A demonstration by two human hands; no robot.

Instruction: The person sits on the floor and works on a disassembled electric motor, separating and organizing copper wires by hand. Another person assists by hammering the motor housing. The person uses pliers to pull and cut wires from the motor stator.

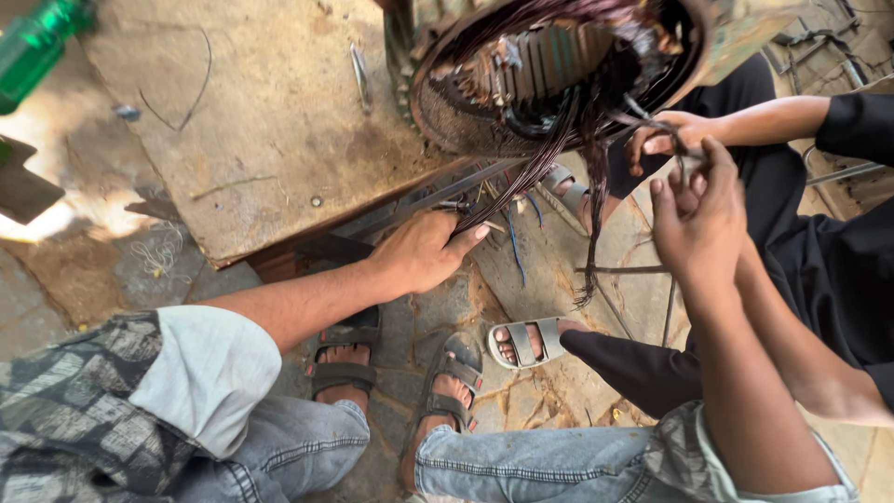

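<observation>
Left hand [424,251] grips the wire bundle [521,177] below the stator [549,74] — right hand [698,224] pinches loose strands. Best pull steadily — no jerking.

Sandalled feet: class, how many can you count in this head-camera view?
4: two dark sandals on the wearer's feet at bottom centre, a grey sandal beside them, another grey sandal under the motor; others may be hidden.

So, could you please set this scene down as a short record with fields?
left hand: gripping a bundle of dark wire strands
right hand: raised, fingers around hanging wire strands
source of wires: motor stator, tilted on a wooden board
other person: hand beside the right hand, black sleeve
ground: stone paving, sandalled feet
top left: green bottle
</observation>
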